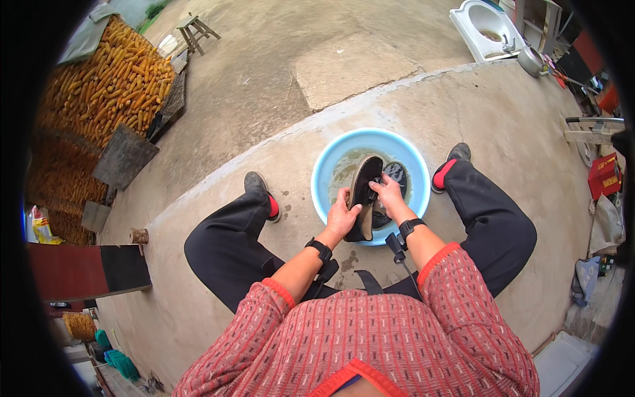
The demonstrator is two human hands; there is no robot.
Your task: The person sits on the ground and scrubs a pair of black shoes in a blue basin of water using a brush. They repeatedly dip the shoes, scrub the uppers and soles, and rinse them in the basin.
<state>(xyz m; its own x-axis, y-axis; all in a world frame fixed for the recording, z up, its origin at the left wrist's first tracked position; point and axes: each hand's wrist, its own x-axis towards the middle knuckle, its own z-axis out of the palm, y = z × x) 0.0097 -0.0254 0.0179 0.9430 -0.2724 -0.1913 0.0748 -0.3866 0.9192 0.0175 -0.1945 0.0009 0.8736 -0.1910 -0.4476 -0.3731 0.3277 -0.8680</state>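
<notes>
A black shoe [367, 174] with a pale sole edge is held tilted over a light blue plastic basin [321, 171]. My left hand [341, 218] grips its side, thumb across the lower part. On the other side, my right hand [388, 195] pinches the shoe's edge near a dark strap or bow. Cloudy water [342, 168] lies in the basin. Another dark shoe [397, 173] rests in that water to the right, partly covered by my right hand. Both wrists wear black bands.
The basin stands on concrete between my feet. Stacked corn cobs [114, 74] fill the left side, with a wooden stool [196, 32] beyond. A white washbasin [488, 30] and a metal pot [531, 62] lie at the upper right. A red box [604, 176] sits at right.
</notes>
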